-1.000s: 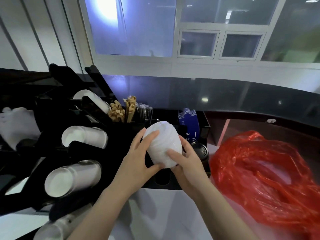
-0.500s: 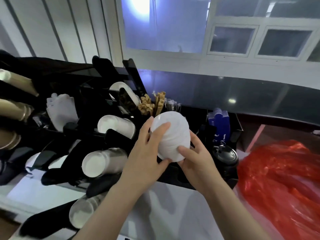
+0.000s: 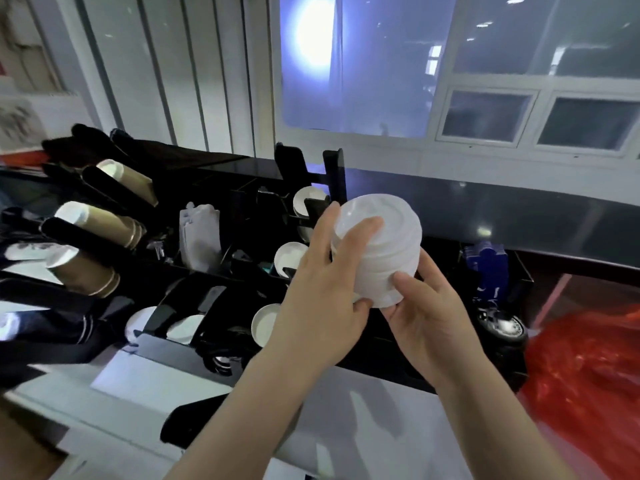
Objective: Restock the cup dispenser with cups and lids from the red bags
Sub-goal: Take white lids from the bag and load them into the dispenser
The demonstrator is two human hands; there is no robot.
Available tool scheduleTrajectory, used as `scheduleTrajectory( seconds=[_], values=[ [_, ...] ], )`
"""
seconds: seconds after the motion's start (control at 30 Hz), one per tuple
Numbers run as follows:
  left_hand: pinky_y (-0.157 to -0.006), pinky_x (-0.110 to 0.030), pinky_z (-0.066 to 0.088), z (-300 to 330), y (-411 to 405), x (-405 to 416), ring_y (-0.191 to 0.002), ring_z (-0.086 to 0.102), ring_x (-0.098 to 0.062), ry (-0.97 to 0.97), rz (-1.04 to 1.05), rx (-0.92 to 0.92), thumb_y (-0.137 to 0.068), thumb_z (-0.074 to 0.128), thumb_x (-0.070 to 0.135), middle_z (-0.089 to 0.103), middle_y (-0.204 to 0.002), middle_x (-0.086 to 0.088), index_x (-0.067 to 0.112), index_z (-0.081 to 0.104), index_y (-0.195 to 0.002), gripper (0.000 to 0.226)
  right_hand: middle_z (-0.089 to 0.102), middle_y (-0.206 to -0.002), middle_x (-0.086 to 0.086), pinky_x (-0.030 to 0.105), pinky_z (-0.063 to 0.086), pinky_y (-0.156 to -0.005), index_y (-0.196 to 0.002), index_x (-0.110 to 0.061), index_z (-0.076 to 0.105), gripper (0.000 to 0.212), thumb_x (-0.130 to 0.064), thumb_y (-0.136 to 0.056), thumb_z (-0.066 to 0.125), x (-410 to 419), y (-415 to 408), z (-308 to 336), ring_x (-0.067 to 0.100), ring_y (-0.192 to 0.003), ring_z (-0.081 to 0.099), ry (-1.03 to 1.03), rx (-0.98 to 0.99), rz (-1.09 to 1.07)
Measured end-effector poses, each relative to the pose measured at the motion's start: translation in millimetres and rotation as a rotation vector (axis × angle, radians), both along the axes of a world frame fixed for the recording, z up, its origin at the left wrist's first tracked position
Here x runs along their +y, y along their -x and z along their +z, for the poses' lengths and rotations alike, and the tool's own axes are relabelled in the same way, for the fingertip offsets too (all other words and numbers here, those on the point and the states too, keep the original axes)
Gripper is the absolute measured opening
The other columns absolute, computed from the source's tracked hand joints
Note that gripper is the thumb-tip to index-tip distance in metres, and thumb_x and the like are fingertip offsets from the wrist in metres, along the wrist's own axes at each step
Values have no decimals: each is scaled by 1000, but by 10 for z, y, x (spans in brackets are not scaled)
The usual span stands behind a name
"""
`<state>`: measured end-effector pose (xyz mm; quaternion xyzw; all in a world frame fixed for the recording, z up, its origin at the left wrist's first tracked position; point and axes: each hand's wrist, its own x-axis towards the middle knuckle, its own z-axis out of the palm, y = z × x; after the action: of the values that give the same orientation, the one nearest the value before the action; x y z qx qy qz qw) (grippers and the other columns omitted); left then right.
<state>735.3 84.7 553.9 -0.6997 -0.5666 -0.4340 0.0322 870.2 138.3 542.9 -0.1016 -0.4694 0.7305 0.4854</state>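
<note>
Both hands, left hand (image 3: 325,299) and right hand (image 3: 426,317), clasp stack of white lids (image 3: 381,247) above black cup dispenser (image 3: 242,271). Red bag (image 3: 585,382) at right counter edge. White counter (image 3: 166,379); windows behind.

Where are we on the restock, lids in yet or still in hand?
Looks done: several dispenser slots already show white cups and brown cups. In hand: the left hand and right hand both grip a white stack of lids, held above the rack, not yet in a slot. Left: seating that stack; the red bag lies on the counter, contents unseen.
</note>
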Motion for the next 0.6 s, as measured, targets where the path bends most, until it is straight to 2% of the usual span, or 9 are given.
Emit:
scheduleTrajectory(
  seconds=[0.07, 0.17, 0.2, 0.27, 0.33, 0.47, 0.53, 0.6],
  values=[
    [-90, -36, 50, 5, 72, -122, -134, 33, -21, -13, -26, -22, -74, 70, 8, 1, -153, 16, 48, 19, -135, 88, 52, -137, 21, 43, 47, -101, -142, -9, 41, 64, -3, -80, 54, -141, 58, 18, 37, -126, 51, -2, 2, -15],
    [-92, -31, 46, 32, 159, -313, -133, 32, -19, -46, -43, -46, -73, 70, 6, 3, -154, 12, 47, 21, -134, 89, 50, -139, 22, 48, 42, -107, -142, -8, 40, 65, -3, -80, 54, -345, 147, 79, 38, -128, 49, -31, -17, -23],
    [-93, -24, 43, 34, 193, -381, -133, 31, -15, -68, -37, -53, -73, 70, 5, 4, -155, 10, 46, 22, -134, 88, 49, -139, 22, 49, 41, -107, -142, -8, 40, 64, -3, -80, 54, -416, 183, 112, 38, -128, 48, -50, -26, -16],
    [-90, -2, 32, 16, 293, -498, -129, 21, 10, -117, -27, -69, -72, 72, 6, 6, -154, 11, 44, 25, -135, 88, 50, -138, 23, 47, 44, -105, -142, -8, 41, 64, -2, -80, 56, -521, 262, 179, 38, -128, 49, -73, -45, 5],
    [-81, 7, 28, -9, 402, -604, -119, 11, 26, -136, 6, -94, -72, 75, 9, 9, -154, 11, 45, 25, -135, 88, 51, -137, 23, 46, 46, -102, -141, -8, 42, 64, -1, -80, 57, -597, 365, 228, 39, -126, 50, -79, -67, 34],
    [-87, 8, 24, 39, 554, -864, -128, 4, 25, -182, 100, -176, -74, 78, 10, 11, -152, 13, 45, 25, -135, 88, 55, -134, 20, 41, 52, -95, -140, -11, 42, 66, -2, -78, 63, -713, 610, 361, 35, -120, 57, -128, -159, 108],
    [-96, 1, 29, 48, 642, -1030, -140, 8, 10, -207, 120, -232, -76, 77, 12, 9, -154, 14, 43, 26, -137, 86, 56, -134, 16, 40, 51, -96, -142, -17, 40, 74, -1, -75, 68, -755, 699, 394, 31, -120, 58, -194, -214, 144],
    [-105, -13, 35, 55, 742, -1213, -144, 13, -1, -217, 125, -273, -79, 72, 22, 7, -157, 16, 43, 27, -140, 78, 52, -138, 12, 43, 49, -98, -144, -26, 37, 86, 0, -72, 74, -799, 777, 367, 28, -123, 56, -278, -294, 162]
  ],
)
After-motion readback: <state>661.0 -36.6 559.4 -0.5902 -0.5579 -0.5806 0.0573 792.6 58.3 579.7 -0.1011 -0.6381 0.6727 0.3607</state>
